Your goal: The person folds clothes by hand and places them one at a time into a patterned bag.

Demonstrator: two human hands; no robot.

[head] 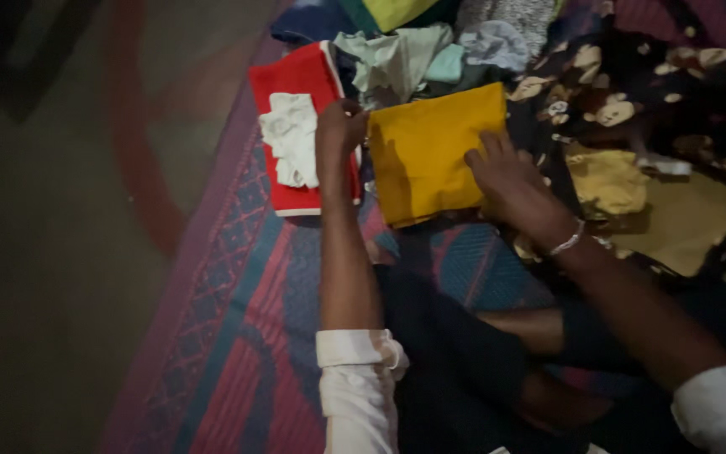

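Observation:
A folded yellow cloth [430,155] lies flat on a patterned mat. My left hand [339,130] pinches its upper left corner, fingers closed on the edge. My right hand [506,176], with a silver bracelet at the wrist, presses flat on the cloth's right side, fingers spread. To the left of the yellow cloth sits a folded red cloth [296,84] with a small crumpled white cloth [291,139] on top of it.
A heap of loose clothes [413,50] in pale green, grey and blue lies at the top. A dark printed fabric [632,92] and another yellow garment [611,181] are at the right. The striped mat [237,336] ends at a bare floor [60,252] on the left.

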